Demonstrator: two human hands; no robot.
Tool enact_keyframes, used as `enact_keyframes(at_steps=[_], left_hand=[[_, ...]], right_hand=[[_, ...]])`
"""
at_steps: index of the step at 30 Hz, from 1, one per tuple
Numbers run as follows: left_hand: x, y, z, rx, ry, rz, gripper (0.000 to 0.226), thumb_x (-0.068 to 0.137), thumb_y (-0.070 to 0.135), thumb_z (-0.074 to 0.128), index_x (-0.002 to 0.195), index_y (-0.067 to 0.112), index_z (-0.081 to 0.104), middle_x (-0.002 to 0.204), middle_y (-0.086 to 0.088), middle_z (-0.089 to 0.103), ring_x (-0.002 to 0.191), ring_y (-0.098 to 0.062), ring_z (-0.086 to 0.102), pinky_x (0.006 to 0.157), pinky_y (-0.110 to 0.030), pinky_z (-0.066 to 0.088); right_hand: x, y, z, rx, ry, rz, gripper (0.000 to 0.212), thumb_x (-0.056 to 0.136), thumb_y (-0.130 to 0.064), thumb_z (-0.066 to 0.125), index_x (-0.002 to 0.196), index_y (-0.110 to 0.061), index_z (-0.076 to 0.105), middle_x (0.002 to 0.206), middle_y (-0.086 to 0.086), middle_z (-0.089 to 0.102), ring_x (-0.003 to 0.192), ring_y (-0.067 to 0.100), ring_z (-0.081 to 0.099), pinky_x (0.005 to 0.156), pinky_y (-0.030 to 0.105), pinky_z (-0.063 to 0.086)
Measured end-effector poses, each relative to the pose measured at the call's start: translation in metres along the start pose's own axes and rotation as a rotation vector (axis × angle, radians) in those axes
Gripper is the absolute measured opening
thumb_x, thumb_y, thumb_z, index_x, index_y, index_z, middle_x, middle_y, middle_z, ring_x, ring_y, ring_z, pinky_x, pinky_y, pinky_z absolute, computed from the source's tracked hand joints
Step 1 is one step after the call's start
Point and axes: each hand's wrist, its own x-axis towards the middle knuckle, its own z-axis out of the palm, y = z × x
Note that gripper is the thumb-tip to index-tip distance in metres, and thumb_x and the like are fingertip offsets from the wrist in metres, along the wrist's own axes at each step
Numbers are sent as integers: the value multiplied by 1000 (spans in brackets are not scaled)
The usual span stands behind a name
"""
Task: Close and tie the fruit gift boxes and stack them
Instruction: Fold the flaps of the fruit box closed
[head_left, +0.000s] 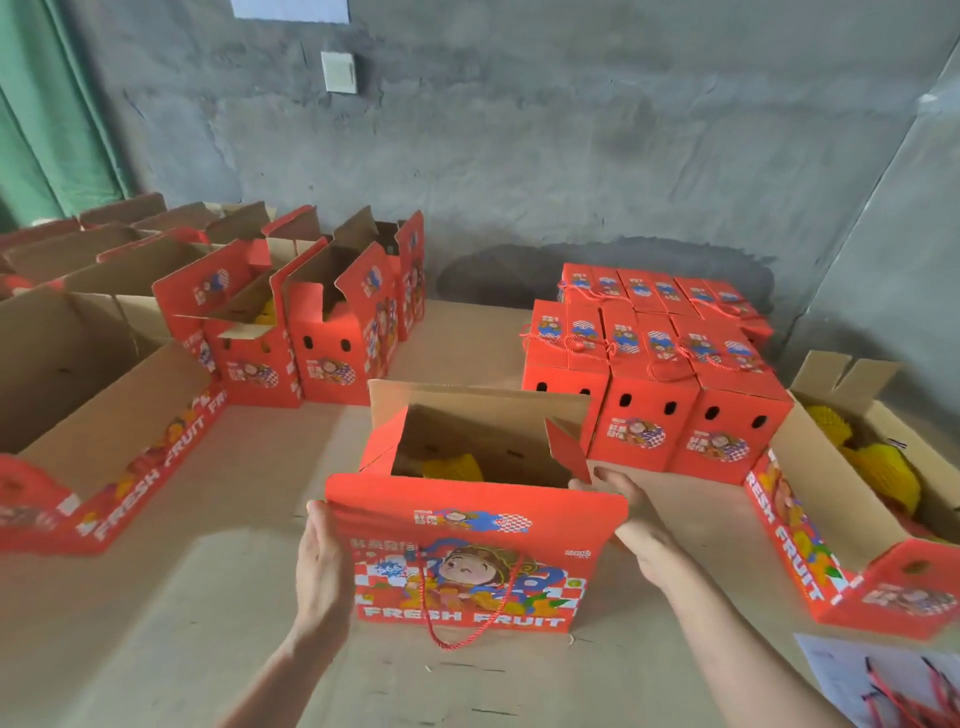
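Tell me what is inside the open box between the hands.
Inside the open box, yellow netted fruit shows low at the near side, with bare brown cardboard behind it. The box's front panel covers the floor and any other fruit.

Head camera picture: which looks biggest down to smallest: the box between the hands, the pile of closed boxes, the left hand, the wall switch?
1. The box between the hands and the pile of closed boxes: about alike; the box is nearer, so unsure.
2. The left hand.
3. The wall switch, farthest away.
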Motion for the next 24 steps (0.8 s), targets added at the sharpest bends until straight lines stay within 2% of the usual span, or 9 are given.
enact_keyframes(at_steps=[3,6,8,9,11,14,18,21,24], left_hand=[[24,8,-13,-187,-52,-204,59,99,53,25,105,10,65,96,-7,68,91,-20,61,88,-33,43],[43,10,-23,-198,-392,-220,44,96,41,45,131,16,52,135,-8,54,120,-23,53,103,-40,40],[44,8,-22,-266,-565,-293,39,92,38,50,130,27,52,129,-4,57,101,-17,65,77,-31,55],[43,7,-21,-294,-583,-354,39,92,37,51,130,34,48,126,0,59,91,-15,69,63,-27,56],[42,1,-21,-292,-579,-385,51,91,35,53,139,44,37,127,7,58,87,-13,70,53,-24,55],[45,0,-24,-198,-594,-355,59,92,31,55,143,46,30,123,8,60,84,-15,67,56,-26,53],[48,5,-25,-75,-622,-325,65,94,19,54,146,42,24,131,1,55,88,-18,62,66,-32,48],[48,4,-28,-32,-668,-321,66,94,15,52,147,41,22,132,2,53,86,-17,65,59,-30,53],[41,1,-29,-1,-712,-296,56,94,16,52,137,46,32,107,6,69,76,-16,71,52,-27,54]], right_hand=[[-10,0,-5,-4,12,58,92,77,-41,76,151,-23,22,156,4,27,138,25,32,110,46,31],[-32,5,2,87,139,196,130,54,-30,92,153,-24,8,159,8,15,140,30,29,106,48,34],[-49,14,8,225,122,378,112,53,-27,91,146,-13,30,137,18,51,116,33,58,87,43,52],[-56,17,11,372,53,455,89,53,-27,87,131,-7,48,110,19,69,91,31,70,69,37,57],[-64,24,17,639,12,484,45,64,-17,80,104,-6,62,69,15,72,55,27,69,42,27,52],[-67,25,23,752,75,384,2,85,-10,66,86,-8,67,64,14,70,50,24,68,37,23,47],[-64,27,24,638,131,239,4,89,-9,60,89,-6,58,82,11,62,56,17,68,42,21,49],[-72,33,22,641,131,221,10,89,-10,58,85,-3,51,65,8,66,53,16,68,40,19,48],[-87,41,17,676,152,202,14,89,-11,57,81,-3,49,58,5,65,53,18,69,40,21,49]])
